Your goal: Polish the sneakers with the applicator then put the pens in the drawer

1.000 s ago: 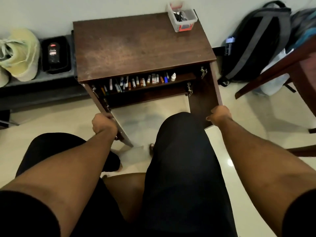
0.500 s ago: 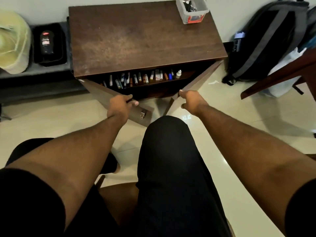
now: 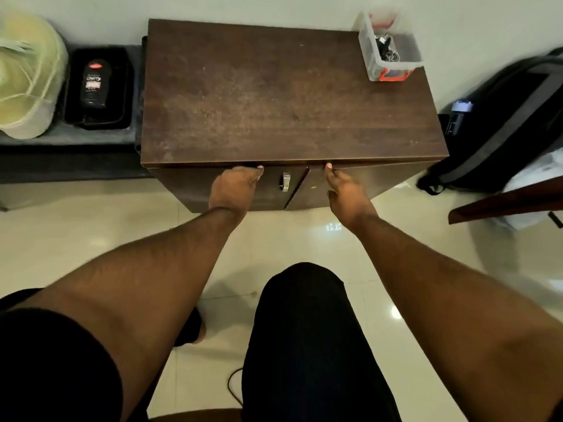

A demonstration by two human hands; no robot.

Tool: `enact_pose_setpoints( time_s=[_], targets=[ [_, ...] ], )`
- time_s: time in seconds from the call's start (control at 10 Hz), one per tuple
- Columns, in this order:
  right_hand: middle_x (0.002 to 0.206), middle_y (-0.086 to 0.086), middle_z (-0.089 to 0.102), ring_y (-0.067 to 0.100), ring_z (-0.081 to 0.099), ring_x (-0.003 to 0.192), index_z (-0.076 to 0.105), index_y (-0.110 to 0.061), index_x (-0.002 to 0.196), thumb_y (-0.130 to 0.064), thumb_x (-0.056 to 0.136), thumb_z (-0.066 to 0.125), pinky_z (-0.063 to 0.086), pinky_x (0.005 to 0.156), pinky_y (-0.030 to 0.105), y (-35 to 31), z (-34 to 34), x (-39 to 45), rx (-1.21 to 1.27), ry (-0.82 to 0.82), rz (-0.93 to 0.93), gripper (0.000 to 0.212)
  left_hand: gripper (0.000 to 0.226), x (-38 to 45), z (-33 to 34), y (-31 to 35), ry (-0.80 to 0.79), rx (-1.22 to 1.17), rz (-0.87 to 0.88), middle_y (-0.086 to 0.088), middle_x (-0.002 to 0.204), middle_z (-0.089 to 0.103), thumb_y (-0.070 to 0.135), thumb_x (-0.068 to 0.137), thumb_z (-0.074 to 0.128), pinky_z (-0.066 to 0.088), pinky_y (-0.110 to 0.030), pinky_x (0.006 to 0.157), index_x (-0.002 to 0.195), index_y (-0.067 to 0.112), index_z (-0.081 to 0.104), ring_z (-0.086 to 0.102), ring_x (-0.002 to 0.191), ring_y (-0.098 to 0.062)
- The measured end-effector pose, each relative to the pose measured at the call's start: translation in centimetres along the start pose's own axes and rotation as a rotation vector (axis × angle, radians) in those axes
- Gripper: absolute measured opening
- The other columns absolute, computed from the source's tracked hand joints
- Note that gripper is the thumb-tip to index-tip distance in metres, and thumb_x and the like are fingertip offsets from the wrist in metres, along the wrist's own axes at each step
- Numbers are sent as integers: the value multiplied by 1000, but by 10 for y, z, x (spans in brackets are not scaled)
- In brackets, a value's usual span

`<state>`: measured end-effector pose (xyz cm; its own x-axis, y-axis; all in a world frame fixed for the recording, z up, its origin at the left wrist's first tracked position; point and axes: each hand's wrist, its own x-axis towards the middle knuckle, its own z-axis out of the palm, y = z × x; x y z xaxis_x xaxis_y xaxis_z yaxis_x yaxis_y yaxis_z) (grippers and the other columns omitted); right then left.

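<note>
Black bottle [image 3: 93, 84] lying in the black tray [image 3: 123, 86] left of the cabinet: a white script word on its front label, looks like "Cherry" but too blurred to confirm. Above it a small red oval logo, below it a pale block of fine print, neither legible. Clear plastic box [image 3: 388, 50] on the cabinet top carries an orange-framed label on its front face, lettering unreadable; no other writing found.

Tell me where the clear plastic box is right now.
In the head view the clear plastic box stands on the back right corner of the brown cabinet, by the wall, with the black backpack on the floor to its right.
</note>
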<state>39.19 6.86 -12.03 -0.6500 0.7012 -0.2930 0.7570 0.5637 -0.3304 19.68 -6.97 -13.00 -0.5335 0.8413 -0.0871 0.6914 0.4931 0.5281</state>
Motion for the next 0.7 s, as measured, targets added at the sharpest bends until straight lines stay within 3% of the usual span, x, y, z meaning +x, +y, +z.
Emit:
enact_pose_setpoints(
  time_s=[0.1,0.3,0.4,0.6,0.7],
  targets=[
    [149,9,37,33,46,125,15,-18,154,0,96,40,40,103,35,0,6,-3,38,28,-19,66,31,5,3,1,-47,47,37,-11,121,67,19,102,46,51,-39,91,125,14,65,64,106,-31],
    [161,8,12,25,8,149,11,-13,154,4,96,39,18,116,31,-4,25,-7,18,35,-31,67,36,5,14,-4,-123,143,23,-8,133,60,11,100,44,49,-39,98,133,15,58,60,116,-28],
    [162,5,-1,25,-1,149,19,-10,153,-2,96,42,11,119,32,-3,43,-4,-60,-74,-117,62,39,8,18,-7,-182,196,42,-8,133,60,14,102,41,51,-42,94,140,20,51,60,115,-28],
    [162,6,1,26,-4,149,12,-10,153,-17,99,46,11,121,39,-31,18,6,-161,-290,-67,65,35,9,-14,4,-400,231,-45,-10,126,61,23,100,43,48,-38,87,133,16,53,59,110,-31],
    [161,7,14,27,9,148,18,-11,152,-26,96,54,16,119,37,-71,-27,13,-184,-409,-69,68,39,9,-53,18,-525,195,-189,-11,132,56,30,94,53,45,-38,95,130,14,54,55,117,-31]
  ],
)
